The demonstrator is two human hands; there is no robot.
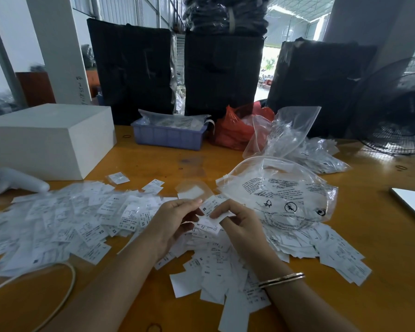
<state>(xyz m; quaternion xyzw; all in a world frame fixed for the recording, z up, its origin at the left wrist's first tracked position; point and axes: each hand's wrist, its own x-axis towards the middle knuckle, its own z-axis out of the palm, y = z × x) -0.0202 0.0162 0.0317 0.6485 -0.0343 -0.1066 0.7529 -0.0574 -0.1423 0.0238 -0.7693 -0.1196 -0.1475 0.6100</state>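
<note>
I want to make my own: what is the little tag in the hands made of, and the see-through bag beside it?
The tag, pinched by the left hand and right hand, looks like thin matte white paper or label cloth, printed black; it curls softly. The bag looks like thin glossy plastic: clear and crinkled.

Head camera looks forward and down, close over the table (158,161)

1. The held label (209,206) is showing "M".
2. Several labels in the left pile (131,227) are showing "XS".
3. One label lower down (201,259) is showing "S".
4. The clear bag (285,195) is carrying print — too blurred for reading.
</note>
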